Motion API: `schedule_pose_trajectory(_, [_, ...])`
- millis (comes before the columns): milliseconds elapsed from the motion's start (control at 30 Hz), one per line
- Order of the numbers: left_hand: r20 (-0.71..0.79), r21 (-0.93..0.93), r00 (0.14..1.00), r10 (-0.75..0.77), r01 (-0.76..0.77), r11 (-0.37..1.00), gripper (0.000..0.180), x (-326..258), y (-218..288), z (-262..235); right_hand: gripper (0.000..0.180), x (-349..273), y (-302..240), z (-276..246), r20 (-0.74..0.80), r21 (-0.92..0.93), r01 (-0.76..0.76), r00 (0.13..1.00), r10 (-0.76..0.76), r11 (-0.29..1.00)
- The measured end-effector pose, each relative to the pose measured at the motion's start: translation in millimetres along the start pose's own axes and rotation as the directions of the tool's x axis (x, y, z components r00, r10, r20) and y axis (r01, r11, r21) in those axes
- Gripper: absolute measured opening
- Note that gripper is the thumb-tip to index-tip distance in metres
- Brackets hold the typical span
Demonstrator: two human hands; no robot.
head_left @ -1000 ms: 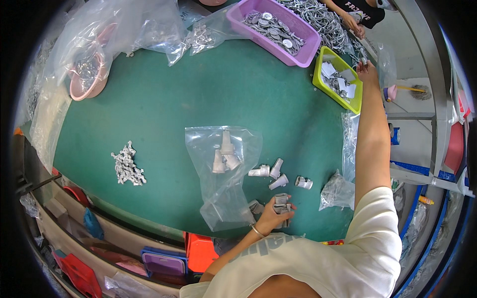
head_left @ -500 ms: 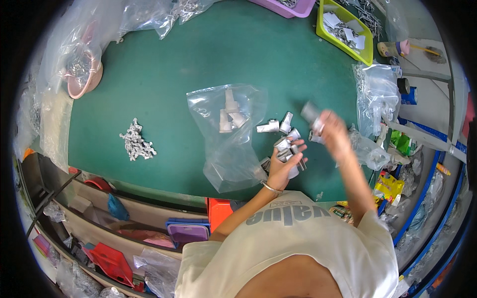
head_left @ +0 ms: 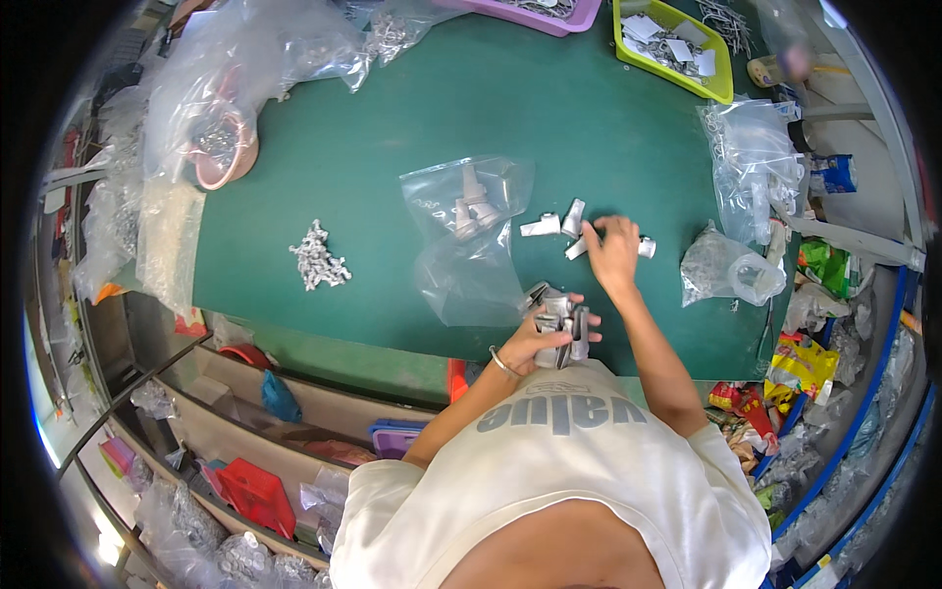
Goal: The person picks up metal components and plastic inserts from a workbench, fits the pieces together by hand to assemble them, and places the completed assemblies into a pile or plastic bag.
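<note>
My left hand (head_left: pixel 536 343) curls tight round grey metal fittings (head_left: pixel 555 322) by the green table's (head_left: pixel 392 113) near edge; right hand (head_left: pixel 614 250), fingers parted, reaches loose fittings (head_left: pixel 572 218), best lifted singly, left grip steady

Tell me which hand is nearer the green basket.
Right. The right hand is below the green basket in the picture, over loose silvery parts; the left hand, holding similar parts, is farther down, near the shirt.
</note>
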State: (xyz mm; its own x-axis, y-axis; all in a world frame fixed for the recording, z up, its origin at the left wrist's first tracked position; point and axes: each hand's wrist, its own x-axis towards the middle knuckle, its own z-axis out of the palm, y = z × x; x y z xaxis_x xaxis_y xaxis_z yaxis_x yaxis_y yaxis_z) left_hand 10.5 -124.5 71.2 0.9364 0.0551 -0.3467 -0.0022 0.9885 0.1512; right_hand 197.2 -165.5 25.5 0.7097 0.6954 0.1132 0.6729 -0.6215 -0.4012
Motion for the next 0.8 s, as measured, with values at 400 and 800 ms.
schedule_pose_trajectory(400, [-0.151, 0.031, 0.985, 0.084, -0.08, 0.996, 0.053, -39, 1, 0, 0.029, -8, -21, 16, 0.084, 0.669, -0.259, 0.958, 0.276, 0.697])
schedule_pose_trajectory(800, [-0.187, 0.128, 0.978, 0.094, -0.071, 0.989, 0.052, -66, 23, 21, 0.047, -53, -105, -132, -0.204, 0.632, 0.209, 0.974, -0.1, 0.746])
